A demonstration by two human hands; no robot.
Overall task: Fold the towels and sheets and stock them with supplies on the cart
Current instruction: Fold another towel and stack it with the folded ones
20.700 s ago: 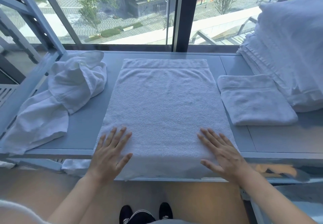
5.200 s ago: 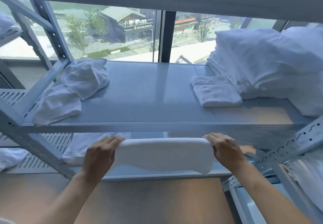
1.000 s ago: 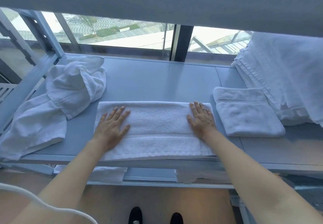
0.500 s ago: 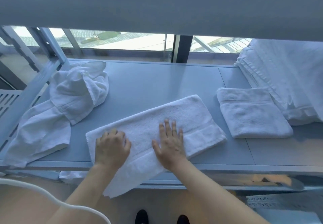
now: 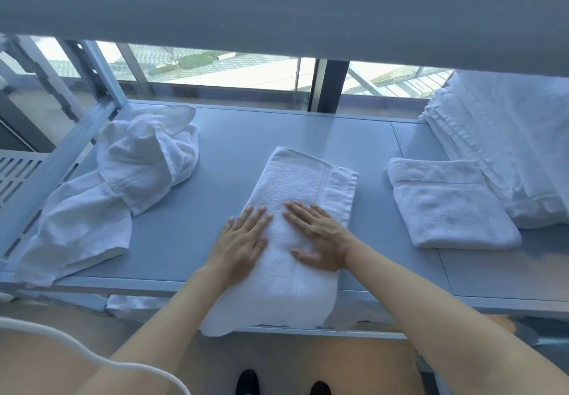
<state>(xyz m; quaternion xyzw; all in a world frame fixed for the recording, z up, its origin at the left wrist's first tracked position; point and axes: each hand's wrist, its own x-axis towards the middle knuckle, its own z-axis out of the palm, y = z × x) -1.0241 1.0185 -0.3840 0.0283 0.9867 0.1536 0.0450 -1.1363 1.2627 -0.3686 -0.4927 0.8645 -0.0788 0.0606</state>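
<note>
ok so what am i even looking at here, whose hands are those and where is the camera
There is no machine: a person wears one camera on the head, looking down at their own arms. The left hand and right hand lie flat, fingers straight, on a folded white towel that runs lengthwise away from them on a grey shelf. They press it; neither grips anything. To the left lies a crumpled towel, to the right a finished folded towel, and beyond it a stack of white linen.

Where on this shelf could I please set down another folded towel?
Bare shelf lies behind the long towel under both hands, and between it and the crumpled towels. A narrower strip separates it from the folded towel. The right end is crowded by stacked linens.
</note>
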